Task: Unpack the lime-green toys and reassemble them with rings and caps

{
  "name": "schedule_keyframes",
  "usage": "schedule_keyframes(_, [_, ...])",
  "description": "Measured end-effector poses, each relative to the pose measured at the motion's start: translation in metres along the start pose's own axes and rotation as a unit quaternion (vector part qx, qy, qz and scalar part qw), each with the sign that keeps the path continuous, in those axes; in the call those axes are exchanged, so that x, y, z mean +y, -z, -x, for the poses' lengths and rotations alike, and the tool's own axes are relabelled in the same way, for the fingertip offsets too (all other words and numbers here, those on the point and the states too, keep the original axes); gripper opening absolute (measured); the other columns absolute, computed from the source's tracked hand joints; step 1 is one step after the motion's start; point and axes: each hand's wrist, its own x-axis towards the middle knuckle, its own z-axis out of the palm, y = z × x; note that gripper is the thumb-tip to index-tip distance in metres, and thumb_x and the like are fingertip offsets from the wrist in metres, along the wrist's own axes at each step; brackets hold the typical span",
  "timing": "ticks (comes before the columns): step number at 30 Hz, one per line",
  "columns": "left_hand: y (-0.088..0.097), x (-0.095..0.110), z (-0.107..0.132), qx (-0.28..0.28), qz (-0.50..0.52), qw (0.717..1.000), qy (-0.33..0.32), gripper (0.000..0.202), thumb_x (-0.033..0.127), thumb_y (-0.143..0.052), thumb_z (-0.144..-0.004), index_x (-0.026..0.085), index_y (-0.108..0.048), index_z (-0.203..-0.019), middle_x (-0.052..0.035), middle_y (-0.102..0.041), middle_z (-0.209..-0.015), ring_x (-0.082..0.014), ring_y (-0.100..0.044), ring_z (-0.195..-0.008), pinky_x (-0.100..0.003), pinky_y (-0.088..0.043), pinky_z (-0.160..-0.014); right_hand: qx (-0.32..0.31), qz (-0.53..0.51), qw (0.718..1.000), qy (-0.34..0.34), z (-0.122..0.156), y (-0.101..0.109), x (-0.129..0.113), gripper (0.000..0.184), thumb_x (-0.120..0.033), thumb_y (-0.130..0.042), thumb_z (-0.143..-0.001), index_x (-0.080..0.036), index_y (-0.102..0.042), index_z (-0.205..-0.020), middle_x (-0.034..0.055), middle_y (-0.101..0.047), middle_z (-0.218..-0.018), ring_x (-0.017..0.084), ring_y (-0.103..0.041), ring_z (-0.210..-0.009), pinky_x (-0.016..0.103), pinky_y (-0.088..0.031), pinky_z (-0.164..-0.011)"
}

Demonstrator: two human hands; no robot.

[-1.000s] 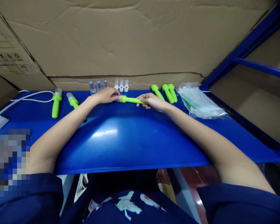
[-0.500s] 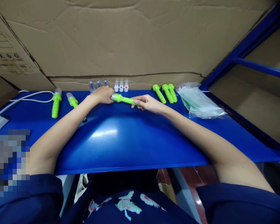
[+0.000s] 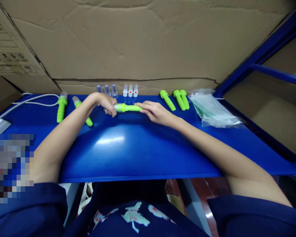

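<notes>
Between my two hands a green flashlight with a clear tip lies nearly level above the blue table. My left hand is closed round its clear end, hiding part of the tip. The fingers of my right hand pinch the far end of the green handle. Behind my left hand stand several clear caps, close to three white pieces with clear tops, some bearing a red dot. Left of my left forearm, a green flashlight with a clear tip lies on the table; another is partly covered by the forearm.
Three green flashlight bodies without clear tips lie at the back right. Beside them rests a clear plastic bag with pale contents. A white cable runs along the back left. Cardboard walls the back, and a blue frame rises at right.
My left hand has turned, its fingers now lower around the clear end. My right hand's fingers have shifted on the handle, and the flashlight has become more level.
</notes>
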Motion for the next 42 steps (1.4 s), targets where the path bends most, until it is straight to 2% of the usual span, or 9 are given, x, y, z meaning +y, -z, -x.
schedule_keyframes(3, [-0.002,-0.001,0.000,-0.044,0.089,0.994,-0.038,0.033,0.034,-0.076,-0.053,0.019,-0.047,-0.047,0.0001,-0.043,-0.046,-0.0096,-0.035,-0.047,-0.027,-0.027,-0.051,0.033,0.119,0.992,0.034,0.000,0.006,0.002,0.038,-0.021,-0.039,-0.103,-0.022,-0.058,-0.136,0.0152,-0.062,-0.123,0.028,-0.059,-0.108,0.044,-0.046,-0.093])
schedule_keyframes(6, [-0.003,0.003,0.000,-0.021,0.094,0.994,-0.057,0.035,0.036,-0.078,-0.054,0.018,-0.048,-0.048,-0.0001,-0.044,-0.046,-0.0095,-0.035,-0.048,-0.027,-0.027,-0.051,0.062,0.105,0.992,-0.022,0.002,0.013,0.008,0.040,-0.038,-0.047,-0.102,-0.021,-0.055,-0.137,0.0154,-0.064,-0.122,0.031,-0.060,-0.108,0.046,-0.048,-0.091])
schedule_keyframes(12, [-0.004,0.010,-0.003,0.075,0.049,0.995,-0.053,0.031,0.037,-0.077,-0.058,0.017,-0.053,-0.053,0.0000,-0.047,-0.045,-0.0097,-0.039,-0.045,-0.027,-0.027,-0.049,-0.013,-0.161,0.956,-0.243,0.005,0.017,0.029,0.065,-0.072,-0.036,-0.096,-0.016,-0.065,-0.080,0.0058,-0.061,-0.061,0.017,-0.055,-0.053,0.032,-0.048,-0.060])
schedule_keyframes(16, [-0.002,0.004,-0.005,0.069,0.077,0.992,-0.069,0.034,0.040,-0.077,-0.059,0.018,-0.051,-0.053,-0.0001,-0.049,-0.047,-0.0098,-0.042,-0.043,-0.026,-0.029,-0.046,0.109,-0.197,0.956,-0.187,0.003,0.017,0.038,0.058,-0.071,-0.076,-0.070,-0.020,-0.062,-0.095,0.0052,-0.067,-0.092,0.019,-0.062,-0.076,0.030,-0.049,-0.066])
schedule_keyframes(22, [0.001,0.002,-0.002,0.071,0.095,0.990,-0.075,0.037,0.040,-0.080,-0.058,0.018,-0.052,-0.051,-0.0006,-0.050,-0.046,-0.0103,-0.043,-0.042,-0.026,-0.031,-0.046,0.065,-0.338,0.897,-0.278,0.004,0.010,0.045,0.057,-0.075,-0.062,-0.081,-0.020,-0.061,-0.095,0.0082,-0.067,-0.080,0.019,-0.065,-0.064,0.030,-0.050,-0.052])
schedule_keyframes(26, [0.000,0.005,-0.001,0.075,0.079,0.991,-0.083,0.035,0.040,-0.078,-0.060,0.018,-0.052,-0.050,-0.0007,-0.051,-0.046,-0.0107,-0.044,-0.043,-0.027,-0.034,-0.047,0.105,-0.349,0.899,-0.244,0.005,0.009,0.045,0.059,-0.058,-0.088,-0.063,-0.023,-0.063,-0.103,0.0060,-0.069,-0.100,0.019,-0.068,-0.078,0.029,-0.056,-0.060])
schedule_keyframes(31, [-0.004,0.013,-0.003,0.069,0.061,0.991,-0.093,0.031,0.038,-0.076,-0.062,0.017,-0.053,-0.054,-0.0012,-0.054,-0.050,-0.0105,-0.046,-0.044,-0.027,-0.036,-0.050,0.092,-0.365,0.887,-0.267,0.003,0.011,0.038,0.052,-0.067,-0.076,-0.074,-0.020,-0.065,-0.095,0.0046,-0.067,-0.080,0.013,-0.058,-0.057,0.026,-0.046,-0.048])
schedule_keyframes(35, [-0.002,0.015,-0.002,0.078,0.057,0.991,-0.098,0.036,0.043,-0.076,-0.065,0.017,-0.054,-0.055,-0.0025,-0.054,-0.050,-0.0113,-0.047,-0.046,-0.028,-0.037,-0.051,0.178,-0.331,0.901,-0.218,0.002,0.017,0.040,0.055,-0.059,-0.087,-0.063,-0.023,-0.068,-0.100,0.0016,-0.065,-0.089,0.013,-0.057,-0.065,0.026,-0.048,-0.056])
schedule_keyframes(42, [0.002,0.011,0.008,0.090,0.084,0.982,-0.146,0.041,0.054,-0.075,-0.069,0.018,-0.055,-0.075,0.0002,-0.053,-0.057,-0.0104,-0.047,-0.051,-0.025,-0.037,-0.054,0.266,-0.354,0.864,-0.237,0.007,0.022,0.065,0.051,-0.057,-0.085,-0.065,-0.025,-0.064,-0.099,-0.0023,-0.056,-0.074,0.011,-0.052,-0.060,0.025,-0.046,-0.053])
